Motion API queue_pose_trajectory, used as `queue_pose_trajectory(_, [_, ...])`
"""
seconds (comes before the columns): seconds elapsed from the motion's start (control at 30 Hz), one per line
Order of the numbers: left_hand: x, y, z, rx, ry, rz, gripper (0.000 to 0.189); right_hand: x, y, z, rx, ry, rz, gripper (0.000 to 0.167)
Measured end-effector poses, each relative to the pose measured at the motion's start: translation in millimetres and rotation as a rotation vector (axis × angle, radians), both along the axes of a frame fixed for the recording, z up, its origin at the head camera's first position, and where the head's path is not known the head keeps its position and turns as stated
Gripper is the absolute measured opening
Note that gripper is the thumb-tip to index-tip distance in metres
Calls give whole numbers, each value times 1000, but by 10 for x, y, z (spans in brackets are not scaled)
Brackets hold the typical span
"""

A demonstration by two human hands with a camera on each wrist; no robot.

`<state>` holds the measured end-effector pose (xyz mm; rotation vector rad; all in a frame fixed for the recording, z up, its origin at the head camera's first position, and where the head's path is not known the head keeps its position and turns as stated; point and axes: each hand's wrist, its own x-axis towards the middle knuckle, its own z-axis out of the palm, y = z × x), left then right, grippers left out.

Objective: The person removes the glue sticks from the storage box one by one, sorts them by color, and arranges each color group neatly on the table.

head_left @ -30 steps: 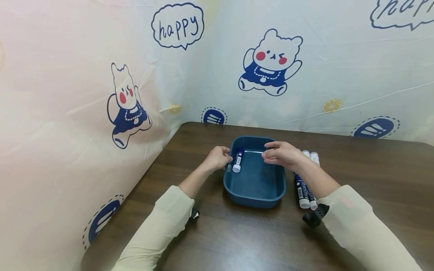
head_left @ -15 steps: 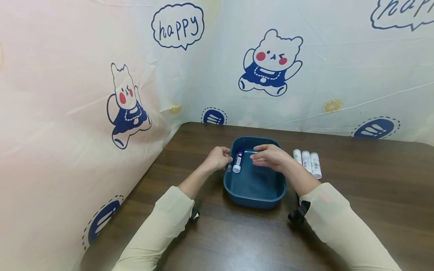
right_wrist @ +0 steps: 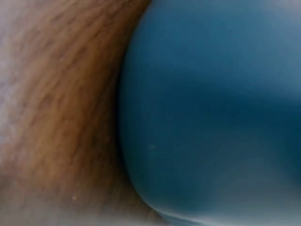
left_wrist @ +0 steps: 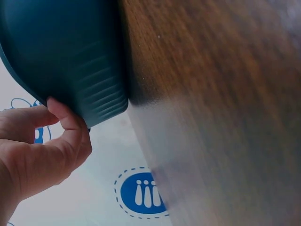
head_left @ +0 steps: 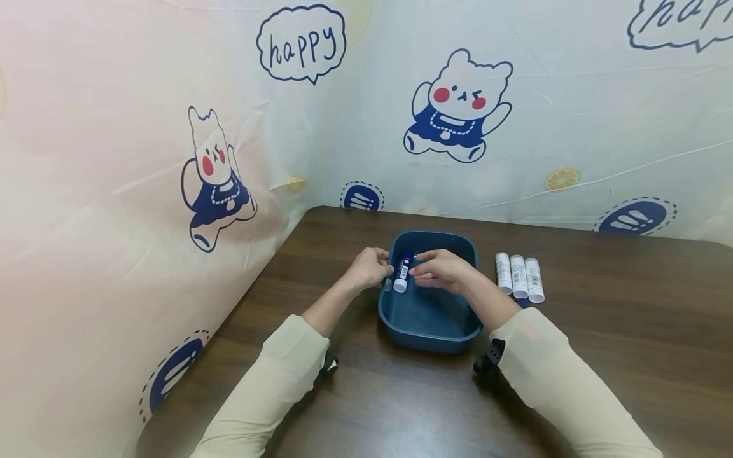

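Note:
A dark teal plastic bin (head_left: 429, 343) stands on the table in the head view. Inside it, along the left wall, lies a blue glue stick (head_left: 403, 273) with a white end. My left hand (head_left: 366, 267) pinches the bin's left rim; the left wrist view shows its thumb and curled fingers at that edge. Over the bin's interior is my right hand (head_left: 442, 270), fingers extended and a little apart, the tips close to the glue stick's right side. I see nothing held in it. The right wrist view is filled by the bin's blurred wall (right_wrist: 211, 117), without the hand.
Three white tubes (head_left: 518, 277) lie side by side right of the bin. A bit of blue (head_left: 522, 303) shows below them, mostly hidden by the right sleeve (head_left: 550, 356). A printed cloth (head_left: 458, 184) hangs behind and left of the brown table (head_left: 378, 401).
My right hand has moved left across the bin, nearer the glue stick. The white tubes have come into view, while its sleeve now hides the blue sticks in front. My left hand stays put.

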<state>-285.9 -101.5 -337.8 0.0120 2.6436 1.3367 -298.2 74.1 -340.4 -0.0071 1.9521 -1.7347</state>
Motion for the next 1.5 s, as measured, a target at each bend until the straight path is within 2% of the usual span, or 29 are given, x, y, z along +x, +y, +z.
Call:
queue_pose_trajectory(0.37, [2, 12, 12, -9, 6, 1, 40, -118, -60, -67, 63, -42, 53, 60])
queue_pose_trajectory(0.73, [-11, 27, 19, -13, 10, -13, 40, -144, -84, -80, 48, -62, 84, 65])
queue_pose_trajectory(1.03, [-7, 20, 19, -12, 2, -14, 41, -142, -96, -70, -27, -108, 64, 57])
queue_pose_trajectory(1.2, [-11, 16, 5, -22, 5, -10, 41, -147, -114, -108, -24, -127, 84, 55])
queue_pose_trajectory(1.33, [-18, 16, -11, -25, -2, -7, 41, -144, -131, -146, 4, -104, 91, 54])
queue_pose_trajectory(1.5, [-15, 11, -11, -15, -10, -5, 40, -119, -168, -172, 95, -36, 101, 46])
